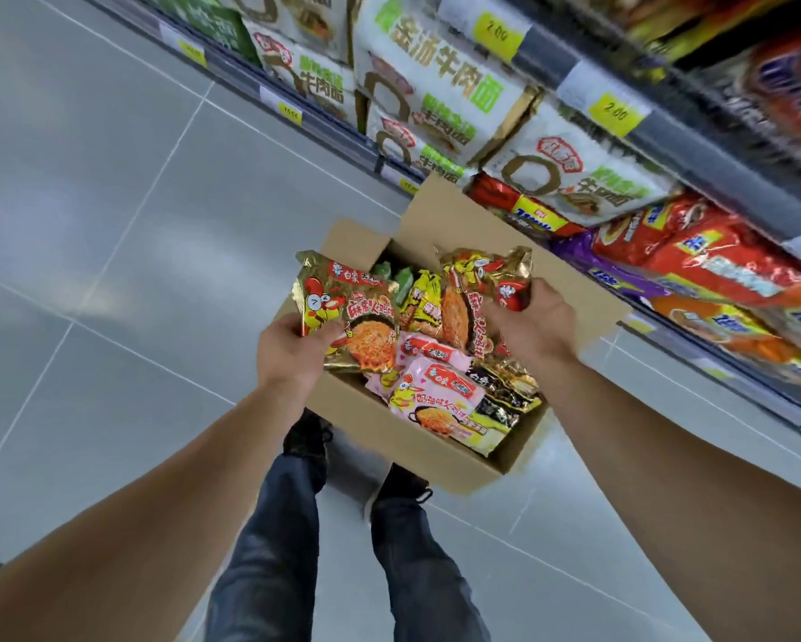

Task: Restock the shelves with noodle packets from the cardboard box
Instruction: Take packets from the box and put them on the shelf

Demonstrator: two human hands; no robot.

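An open cardboard box (389,437) stands on the floor in front of the shelves, holding several noodle packets: pink ones (440,400), a yellow one (424,301) and dark ones (509,386). My left hand (292,349) grips a gold-and-red noodle packet (352,312) by its lower left corner, above the box's left side. My right hand (535,324) grips a second gold-and-red packet (475,294) by its right edge, over the box's far side. Both packets are lifted clear of the ones lying in the box.
Shelves (695,164) run along the top right, stocked with white-and-green noodle packs (440,81) and red packs (713,266), with yellow price tags (614,111) on the rails. Grey tiled floor (111,224) lies to the left. My legs and dark shoes (306,433) are just behind the box.
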